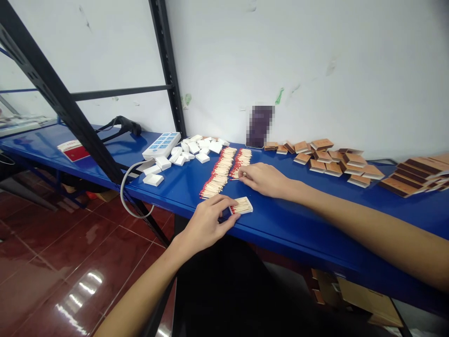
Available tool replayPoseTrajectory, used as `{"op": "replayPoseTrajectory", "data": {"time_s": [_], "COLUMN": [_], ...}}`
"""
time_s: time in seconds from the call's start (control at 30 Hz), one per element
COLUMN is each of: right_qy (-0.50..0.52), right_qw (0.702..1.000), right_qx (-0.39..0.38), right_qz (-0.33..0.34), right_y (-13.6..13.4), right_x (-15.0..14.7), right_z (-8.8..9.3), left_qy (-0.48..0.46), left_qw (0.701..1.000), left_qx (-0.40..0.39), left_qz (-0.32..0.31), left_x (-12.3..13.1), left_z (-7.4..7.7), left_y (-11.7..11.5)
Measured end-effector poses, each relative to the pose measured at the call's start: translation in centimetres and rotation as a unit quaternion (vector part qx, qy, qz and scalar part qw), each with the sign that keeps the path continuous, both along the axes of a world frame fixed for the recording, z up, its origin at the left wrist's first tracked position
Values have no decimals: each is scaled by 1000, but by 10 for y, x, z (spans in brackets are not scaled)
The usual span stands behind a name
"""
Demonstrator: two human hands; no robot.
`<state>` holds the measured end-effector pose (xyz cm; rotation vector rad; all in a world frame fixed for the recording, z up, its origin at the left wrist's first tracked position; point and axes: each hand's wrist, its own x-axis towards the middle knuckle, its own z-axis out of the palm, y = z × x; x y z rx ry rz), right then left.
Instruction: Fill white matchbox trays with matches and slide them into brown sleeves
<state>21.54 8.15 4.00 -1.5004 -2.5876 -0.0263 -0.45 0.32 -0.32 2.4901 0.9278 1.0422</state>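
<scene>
A: Where does the white tray [247, 211] lie?

B: Just below the centre of the frame, near the front edge of the blue table [298, 224]. Red-tipped matches [240, 204] lie side by side within it.

A: How is the left hand [209, 219] disposed?

B: It enters from the lower left, its fingers gripping the tray's left end, with the thumb at the near edge.

A: And the right hand [263, 180]?

B: It reaches in from the right edge; the fingertips are bent together at the lower end of the second match row [242, 159]. Whether a match is pinched there cannot be told. The first match row [220, 172], longer in view, lies just to the left.

A: The surroundings?

B: Left of centre, loose white trays [194, 148] lie beside a power strip [162, 145]. Right of centre, brown matchbox sleeves [324, 157] are scattered; stacked sleeves [414, 177] occupy the right edge. A dark, pixelated object [260, 126] stands at upper centre, before the wall [315, 61].
</scene>
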Motion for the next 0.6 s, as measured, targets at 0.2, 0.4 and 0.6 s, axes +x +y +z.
{"op": "replayPoseTrajectory", "data": {"time_s": [0.2,0.4,0.6], "right_qy": [11,-14,-24], "right_qw": [1000,1000,999], "right_qx": [-9,1,25], "right_qz": [-6,-25,-35], "right_y": [-3,-5,-4], "right_x": [0,1,2], "right_z": [-2,-4,-6], "left_qy": [0,0,-3], "left_qw": [1000,1000,1000], "left_qx": [1,5,7], "left_qz": [0,-2,-1], "left_x": [0,-1,-1], "left_z": [0,0,-1], "left_y": [0,1,1]}}
